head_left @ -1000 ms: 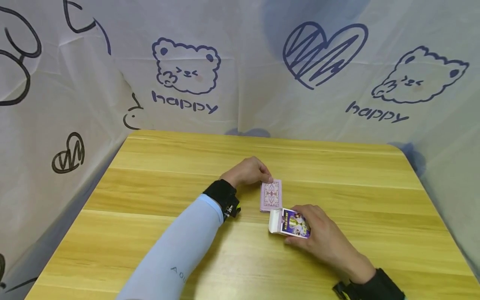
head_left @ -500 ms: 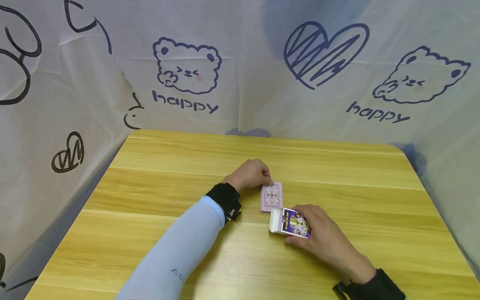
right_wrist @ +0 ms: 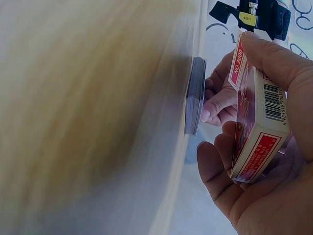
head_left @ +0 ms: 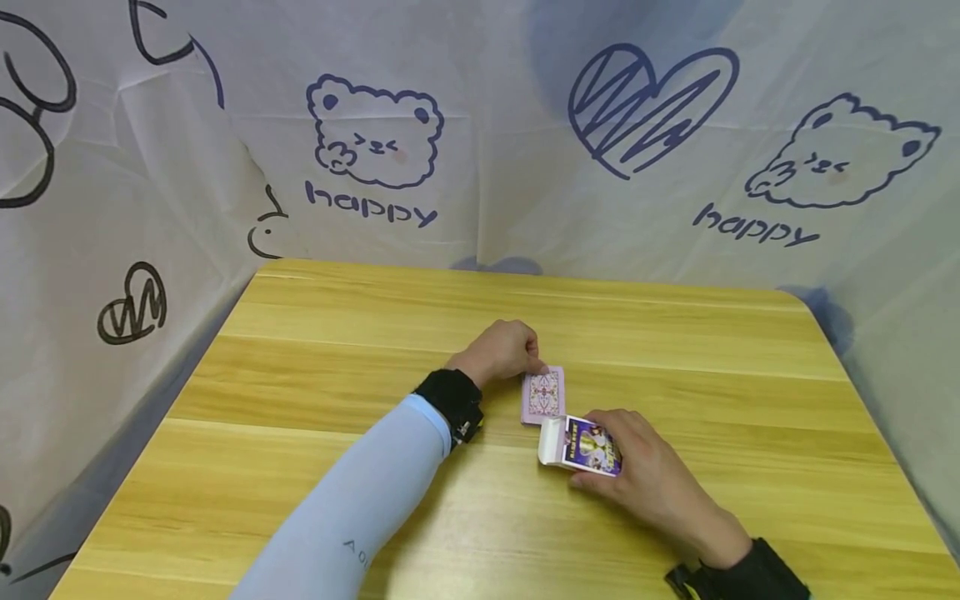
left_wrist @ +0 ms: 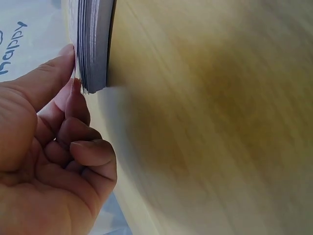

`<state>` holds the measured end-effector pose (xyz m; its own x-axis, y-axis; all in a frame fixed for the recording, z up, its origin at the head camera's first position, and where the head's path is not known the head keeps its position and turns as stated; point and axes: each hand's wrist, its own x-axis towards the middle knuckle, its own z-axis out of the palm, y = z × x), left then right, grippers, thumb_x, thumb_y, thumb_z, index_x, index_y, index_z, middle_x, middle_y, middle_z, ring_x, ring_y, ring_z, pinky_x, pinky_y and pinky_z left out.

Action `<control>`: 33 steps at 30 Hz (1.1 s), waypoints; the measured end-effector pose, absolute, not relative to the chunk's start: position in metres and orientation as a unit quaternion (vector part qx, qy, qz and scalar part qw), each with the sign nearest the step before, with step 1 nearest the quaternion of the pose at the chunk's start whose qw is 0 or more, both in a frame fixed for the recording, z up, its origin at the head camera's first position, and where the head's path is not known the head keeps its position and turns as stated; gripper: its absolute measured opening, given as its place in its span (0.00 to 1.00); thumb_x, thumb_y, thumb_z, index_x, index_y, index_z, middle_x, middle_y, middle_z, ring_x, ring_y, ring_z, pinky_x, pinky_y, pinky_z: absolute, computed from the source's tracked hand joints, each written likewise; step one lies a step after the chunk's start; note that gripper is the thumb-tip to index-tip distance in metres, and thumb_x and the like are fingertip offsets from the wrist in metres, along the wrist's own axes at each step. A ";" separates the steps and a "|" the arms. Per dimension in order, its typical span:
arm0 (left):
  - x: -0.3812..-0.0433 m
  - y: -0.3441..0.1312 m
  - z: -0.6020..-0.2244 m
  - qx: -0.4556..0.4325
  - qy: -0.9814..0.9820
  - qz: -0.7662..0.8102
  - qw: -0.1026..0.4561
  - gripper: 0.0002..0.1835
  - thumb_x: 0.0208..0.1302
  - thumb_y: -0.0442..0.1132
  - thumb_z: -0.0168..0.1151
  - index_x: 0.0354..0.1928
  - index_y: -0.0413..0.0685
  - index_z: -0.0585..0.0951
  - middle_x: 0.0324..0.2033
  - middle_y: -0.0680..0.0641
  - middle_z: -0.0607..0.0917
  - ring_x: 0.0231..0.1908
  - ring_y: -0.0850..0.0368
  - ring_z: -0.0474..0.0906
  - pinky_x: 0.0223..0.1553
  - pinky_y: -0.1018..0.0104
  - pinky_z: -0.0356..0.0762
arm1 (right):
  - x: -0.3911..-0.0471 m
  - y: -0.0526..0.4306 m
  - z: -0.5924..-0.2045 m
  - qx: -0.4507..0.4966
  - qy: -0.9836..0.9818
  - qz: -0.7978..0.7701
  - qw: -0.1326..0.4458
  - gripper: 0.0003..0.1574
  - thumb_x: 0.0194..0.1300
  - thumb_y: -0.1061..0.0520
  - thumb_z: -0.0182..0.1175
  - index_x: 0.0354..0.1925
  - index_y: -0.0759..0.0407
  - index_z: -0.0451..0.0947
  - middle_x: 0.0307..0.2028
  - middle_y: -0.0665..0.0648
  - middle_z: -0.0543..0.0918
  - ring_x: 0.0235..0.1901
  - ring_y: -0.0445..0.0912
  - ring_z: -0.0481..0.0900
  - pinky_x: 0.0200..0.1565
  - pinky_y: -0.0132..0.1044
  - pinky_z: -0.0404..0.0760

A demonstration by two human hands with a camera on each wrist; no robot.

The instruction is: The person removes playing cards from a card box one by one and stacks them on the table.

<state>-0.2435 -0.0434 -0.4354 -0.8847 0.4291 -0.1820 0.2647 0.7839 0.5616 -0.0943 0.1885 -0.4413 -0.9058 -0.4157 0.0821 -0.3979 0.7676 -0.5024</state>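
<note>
A stack of playing cards (head_left: 543, 393) with pink patterned backs lies face down on the table near its middle. My left hand (head_left: 501, 350) pinches the top card at the deck's far left corner, thumb above and index finger beneath, as the left wrist view of the hand (left_wrist: 58, 127) shows. The other left fingers are curled in. My right hand (head_left: 652, 467) grips the card box (head_left: 591, 446) between thumb and fingers, its white end flap open toward the deck. In the right wrist view, the box (right_wrist: 259, 117) shows a barcode and red panels, with the deck (right_wrist: 195, 95) beyond it.
The wooden table (head_left: 337, 333) reaches back to a white cloth (head_left: 517, 200) with drawn bears, hearts and lettering. A black wrist strap with a camera (head_left: 450, 400) sits on the left wrist, over a light blue sleeve (head_left: 360, 500).
My left hand has drawn slightly toward me, and the pinched end of the card has come with it. The right hand and the box have stayed in place.
</note>
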 end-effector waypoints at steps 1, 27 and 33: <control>-0.243 -0.043 -0.435 0.183 0.933 0.271 0.152 0.14 0.57 0.51 0.70 0.27 0.51 0.79 0.22 0.53 0.78 0.24 0.59 0.72 0.23 0.70 0.65 | -0.094 0.189 -0.441 -0.217 0.940 -0.264 0.017 0.52 0.47 0.32 0.71 0.63 0.51 0.66 0.55 0.55 0.74 0.51 0.48 0.73 0.52 0.52 0.76; -0.238 -0.047 -0.428 0.161 0.931 0.298 0.136 0.13 0.62 0.51 0.66 0.29 0.51 0.77 0.24 0.52 0.77 0.25 0.59 0.72 0.23 0.69 0.66 | -0.094 0.186 -0.441 -0.223 0.939 -0.264 0.004 0.52 0.46 0.32 0.72 0.63 0.52 0.66 0.54 0.54 0.75 0.50 0.47 0.73 0.50 0.50 0.77; -0.216 -0.045 -0.412 0.143 0.909 0.370 0.128 0.08 0.66 0.49 0.60 0.33 0.55 0.79 0.29 0.52 0.82 0.28 0.58 0.75 0.26 0.67 0.72 | -0.095 0.185 -0.440 -0.219 0.937 -0.273 -0.005 0.51 0.46 0.33 0.73 0.62 0.51 0.67 0.55 0.53 0.75 0.50 0.46 0.72 0.50 0.50 0.77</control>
<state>-0.2163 -0.0449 -0.4120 -0.9259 0.3556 -0.1274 0.1655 0.6850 0.7095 -0.0955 0.1851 -0.4401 -0.9042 -0.4070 0.1292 -0.4127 0.7551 -0.5095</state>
